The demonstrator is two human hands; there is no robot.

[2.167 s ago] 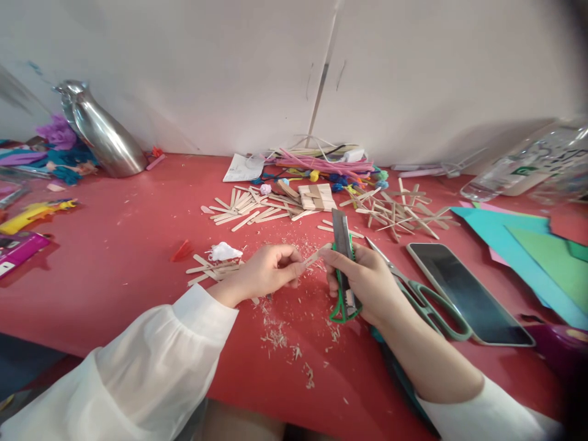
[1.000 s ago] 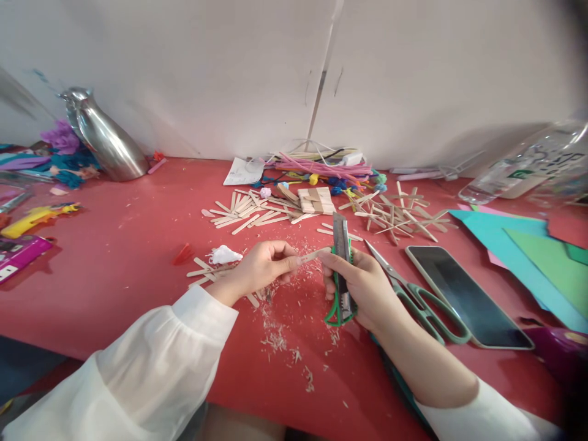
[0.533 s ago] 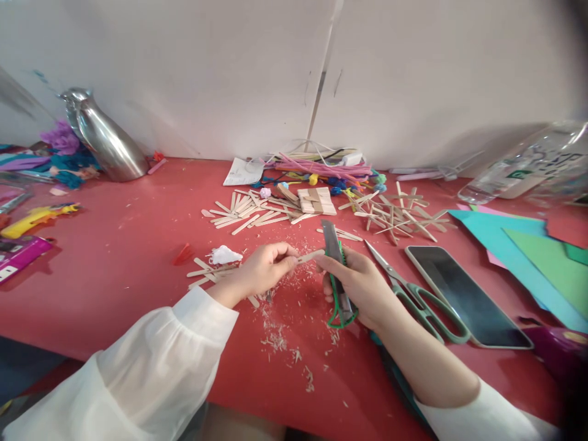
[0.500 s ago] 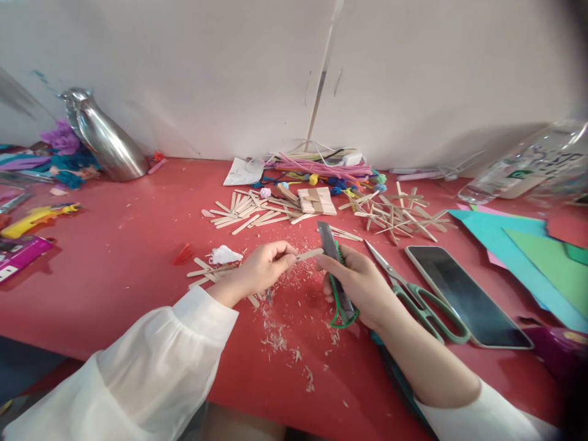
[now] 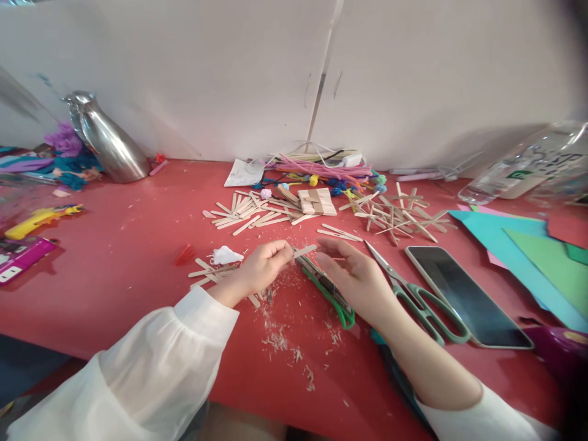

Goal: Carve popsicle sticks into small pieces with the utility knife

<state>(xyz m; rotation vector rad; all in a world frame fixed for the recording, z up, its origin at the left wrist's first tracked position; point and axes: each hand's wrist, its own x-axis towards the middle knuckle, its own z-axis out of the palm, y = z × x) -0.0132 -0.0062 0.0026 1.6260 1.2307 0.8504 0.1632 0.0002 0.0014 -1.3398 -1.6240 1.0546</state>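
My left hand [image 5: 263, 267] pinches a short wooden craft stick [image 5: 304, 250] by one end, just above the red table [image 5: 114, 257]. A green utility knife [image 5: 327, 290] lies flat on the table between my hands, its blade out and pointing toward the stick. My right hand [image 5: 356, 277] rests over the knife's handle with loose, spread fingers and grips nothing. Wood shavings [image 5: 280, 334] litter the table under and in front of both hands.
Green-handled scissors [image 5: 416, 295] and a dark phone [image 5: 463, 294] lie right of my right hand. Loose sticks [image 5: 248, 211], glued stick crosses [image 5: 399, 214], pipe cleaners [image 5: 321, 166] and coloured paper [image 5: 528, 251] fill the back and right. A steel jug [image 5: 108, 141] stands far left.
My right hand has laid the utility knife down on the table and opened. My left hand keeps hold of the stick in nearly the same place.
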